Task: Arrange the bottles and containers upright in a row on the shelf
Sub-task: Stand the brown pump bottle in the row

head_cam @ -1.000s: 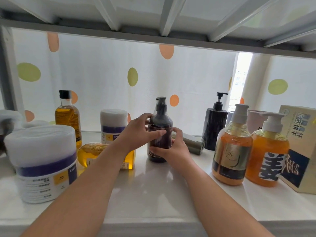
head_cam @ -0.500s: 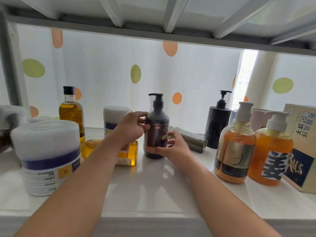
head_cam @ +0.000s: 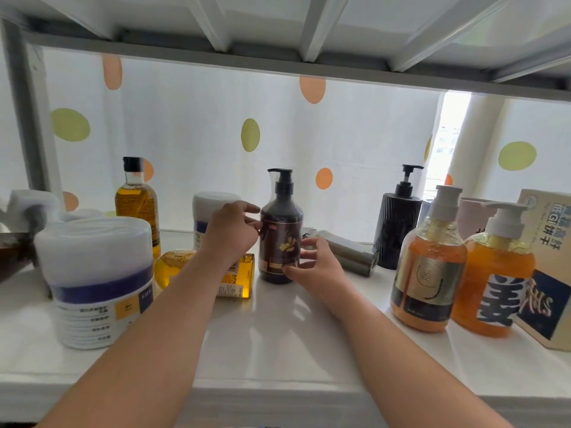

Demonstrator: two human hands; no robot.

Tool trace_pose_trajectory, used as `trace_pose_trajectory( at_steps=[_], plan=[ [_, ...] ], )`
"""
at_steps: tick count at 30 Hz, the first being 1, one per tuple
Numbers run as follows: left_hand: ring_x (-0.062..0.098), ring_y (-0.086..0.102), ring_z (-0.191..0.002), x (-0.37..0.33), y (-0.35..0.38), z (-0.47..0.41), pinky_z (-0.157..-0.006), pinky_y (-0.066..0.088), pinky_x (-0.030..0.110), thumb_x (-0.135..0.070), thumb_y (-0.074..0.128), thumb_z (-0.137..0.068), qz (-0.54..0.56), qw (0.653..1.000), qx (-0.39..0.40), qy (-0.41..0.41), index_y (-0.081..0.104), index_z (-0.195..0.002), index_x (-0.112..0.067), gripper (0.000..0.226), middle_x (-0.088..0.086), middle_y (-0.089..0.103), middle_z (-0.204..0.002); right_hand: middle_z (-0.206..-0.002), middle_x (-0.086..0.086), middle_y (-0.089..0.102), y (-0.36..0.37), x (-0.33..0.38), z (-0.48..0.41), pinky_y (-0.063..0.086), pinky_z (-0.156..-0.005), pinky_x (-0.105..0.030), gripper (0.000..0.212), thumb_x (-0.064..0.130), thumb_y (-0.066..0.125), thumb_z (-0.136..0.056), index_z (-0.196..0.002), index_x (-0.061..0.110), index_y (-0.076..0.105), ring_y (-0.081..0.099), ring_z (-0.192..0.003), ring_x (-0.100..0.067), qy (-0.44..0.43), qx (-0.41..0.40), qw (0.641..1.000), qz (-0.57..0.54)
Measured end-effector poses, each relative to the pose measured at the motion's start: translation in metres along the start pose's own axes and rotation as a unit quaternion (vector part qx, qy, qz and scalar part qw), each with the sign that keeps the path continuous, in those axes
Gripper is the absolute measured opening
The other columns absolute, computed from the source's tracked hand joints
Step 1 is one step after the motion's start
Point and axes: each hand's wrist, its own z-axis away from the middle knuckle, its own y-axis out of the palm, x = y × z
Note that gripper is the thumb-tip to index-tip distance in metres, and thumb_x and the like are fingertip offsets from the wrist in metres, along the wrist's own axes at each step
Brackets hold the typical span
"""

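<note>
White shelf under a slatted metal frame, with a white curtain dotted orange and green behind it. The dark pump bottle stands upright at mid-shelf, nozzle pointing left. The left grip is at the bottle's left shoulder, fingers half curled with the tips at its edge (whether they press it, cannot tell). The right grip is low on the bottle's right side, thumb on the lower label and fingers curved round the side, holding it lightly. An amber bottle lies on its side just left of the dark one, partly hidden behind the left forearm. Farther left stand a tall amber bottle with a black cap, a small white jar and a large white jar near the front, all upright. A grey tube lies flat to the right of the dark bottle. Beyond it, all upright, are a black ribbed pump bottle, two orange pump bottles and a printed box at the far right.
</note>
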Motion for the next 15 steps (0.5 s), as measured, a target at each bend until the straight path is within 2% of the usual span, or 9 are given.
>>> trace_pose_trajectory(
  at_steps=[2,5,9,15],
  plan=[
    [0.021,0.069,-0.092,-0.002,-0.002,0.000,-0.091,0.054,0.041,-0.005,0.062,-0.087,0.007,1.000,0.012,0.000,0.062,-0.119,-0.012,0.033,0.011,0.072,-0.103,-0.109,0.004,0.059,0.001,-0.001,0.000,0.050,-0.079,-0.025,0.060,0.014,0.072,-0.078,-0.130,0.022,0.043,0.060,-0.092,-0.011,-0.003,0.001,1.000,0.007],
    [0.018,0.068,-0.089,-0.006,-0.004,0.003,-0.091,0.053,0.037,-0.015,0.063,-0.086,0.023,0.999,0.040,0.000,0.061,-0.122,-0.016,0.037,0.004,0.073,-0.101,-0.121,-0.001,0.059,0.003,-0.002,0.000,0.052,-0.088,-0.030,0.065,0.014,0.072,-0.078,-0.133,0.022,0.040,0.060,-0.104,-0.016,0.002,0.008,1.000,-0.006],
    [0.014,0.065,-0.092,-0.011,-0.007,0.008,-0.082,0.045,0.025,-0.021,0.063,-0.084,0.020,0.998,0.063,0.006,0.059,-0.123,-0.021,0.039,-0.001,0.073,-0.101,-0.122,-0.002,0.060,0.005,0.000,0.000,0.051,-0.092,-0.034,0.067,0.020,0.077,-0.076,-0.132,0.022,0.040,0.060,-0.108,-0.018,0.001,0.009,1.000,-0.006],
    [0.015,0.065,-0.093,-0.008,-0.007,0.006,-0.081,0.047,0.026,-0.028,0.068,-0.082,0.028,0.998,0.064,0.007,0.057,-0.123,-0.022,0.043,-0.001,0.072,-0.101,-0.123,0.001,0.059,0.006,0.002,-0.001,0.051,-0.096,-0.038,0.070,0.031,0.080,-0.073,-0.131,0.023,0.041,0.060,-0.108,-0.018,0.008,0.000,1.000,0.003]
  ],
)
